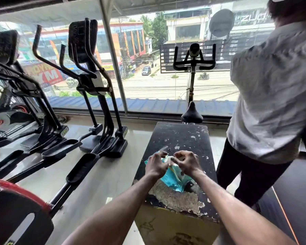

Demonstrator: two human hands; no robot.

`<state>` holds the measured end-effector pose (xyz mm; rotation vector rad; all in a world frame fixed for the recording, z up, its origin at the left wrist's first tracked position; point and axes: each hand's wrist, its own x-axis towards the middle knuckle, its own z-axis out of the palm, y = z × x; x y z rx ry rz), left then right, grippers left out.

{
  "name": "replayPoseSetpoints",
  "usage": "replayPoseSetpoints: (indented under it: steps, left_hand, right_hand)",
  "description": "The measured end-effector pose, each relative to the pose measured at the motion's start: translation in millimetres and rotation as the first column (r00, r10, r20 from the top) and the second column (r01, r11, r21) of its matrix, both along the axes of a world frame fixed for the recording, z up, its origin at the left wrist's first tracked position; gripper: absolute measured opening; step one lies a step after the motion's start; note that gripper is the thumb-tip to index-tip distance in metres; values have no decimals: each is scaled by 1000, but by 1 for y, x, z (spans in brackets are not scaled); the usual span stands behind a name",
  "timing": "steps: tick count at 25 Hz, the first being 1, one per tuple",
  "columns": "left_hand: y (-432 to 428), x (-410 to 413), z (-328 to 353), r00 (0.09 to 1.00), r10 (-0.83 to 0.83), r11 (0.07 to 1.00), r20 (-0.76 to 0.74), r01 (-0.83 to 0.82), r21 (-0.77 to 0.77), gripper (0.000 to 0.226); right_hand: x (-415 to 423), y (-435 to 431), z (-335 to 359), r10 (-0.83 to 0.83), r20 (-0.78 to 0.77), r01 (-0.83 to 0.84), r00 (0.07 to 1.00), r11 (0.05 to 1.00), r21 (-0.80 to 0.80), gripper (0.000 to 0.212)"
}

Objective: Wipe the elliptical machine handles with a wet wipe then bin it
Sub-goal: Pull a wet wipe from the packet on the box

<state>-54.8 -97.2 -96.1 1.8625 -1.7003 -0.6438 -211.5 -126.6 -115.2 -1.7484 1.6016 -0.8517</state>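
A turquoise wet-wipe pack lies on the worn black top of a box in front of me. My left hand grips the pack's far left side with curled fingers. My right hand pinches at the pack's opening, where a bit of white wipe shows between the fingers. The black elliptical machine stands at the left by the window, its long curved handles rising beside the console.
A second elliptical stands at the far left. A spin bike is behind the box at the window. A person in a white shirt stands close on the right. A red and black machine part fills the lower left.
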Motion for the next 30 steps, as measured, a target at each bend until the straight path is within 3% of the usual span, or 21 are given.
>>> replayPoseSetpoints:
  steps: [5,9,14,19,24,27,30]
  left_hand:
    - [-16,8,-5,996,-38,999,75,35,39,39]
    - [-25,13,-10,983,-130,990,128,122,68,40]
    - [-36,14,-17,976,-171,984,135,164,66,24]
    - [-46,21,-5,985,-166,986,44,166,-12,13]
    - [-47,30,-2,993,-60,996,-105,67,59,5]
    - [-50,30,1,970,-16,991,-244,48,126,11]
    - [-47,32,7,908,-15,974,-419,109,201,21]
  right_hand:
    - [14,-10,2,47,-151,-47,987,999,0,13]
    - [7,-13,1,126,-75,-125,989,992,17,10]
    - [1,-11,-3,146,42,-147,988,989,20,8]
    - [-2,-15,-1,72,142,-67,987,997,-34,6]
    - [-8,-16,-3,263,50,-262,963,964,-38,40]
    - [-6,-21,-3,226,-67,-232,972,966,-113,25]
    - [-6,-23,4,123,-22,-125,992,989,-75,14]
